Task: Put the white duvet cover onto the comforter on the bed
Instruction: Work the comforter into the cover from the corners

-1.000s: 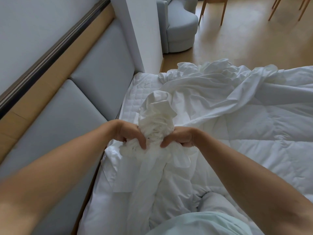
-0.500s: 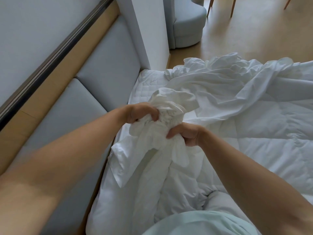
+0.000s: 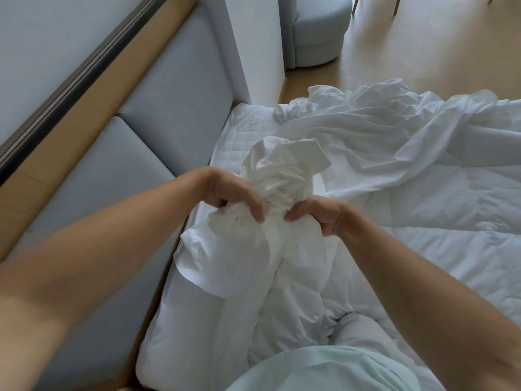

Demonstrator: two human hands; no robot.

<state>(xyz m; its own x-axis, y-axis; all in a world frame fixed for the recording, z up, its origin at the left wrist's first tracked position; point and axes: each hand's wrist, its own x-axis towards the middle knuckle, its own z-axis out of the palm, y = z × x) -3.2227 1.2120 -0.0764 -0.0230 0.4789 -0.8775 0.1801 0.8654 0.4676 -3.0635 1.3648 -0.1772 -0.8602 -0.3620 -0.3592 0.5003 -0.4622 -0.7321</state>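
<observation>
A bunched corner of the white duvet cover (image 3: 282,176) stands up between my hands near the bed's head. My left hand (image 3: 231,193) grips the bunch from the left with curled fingers. My right hand (image 3: 315,213) pinches it from the right. Below my hands the cloth hangs down in folds. More of the cover lies crumpled across the far side of the bed (image 3: 375,119). The quilted white comforter (image 3: 451,221) spreads flat to the right. What the bunch holds inside is hidden.
A grey padded headboard (image 3: 141,136) with a wooden ledge runs along the left. A white wall column (image 3: 253,46) stands beyond the bed's corner, a grey upholstered seat (image 3: 318,32) behind it on the wooden floor. The quilted mattress pad (image 3: 239,136) shows at the corner.
My left hand dropped from the top of the bunch to level with my right hand. The bunched corner now stands up taller above both hands.
</observation>
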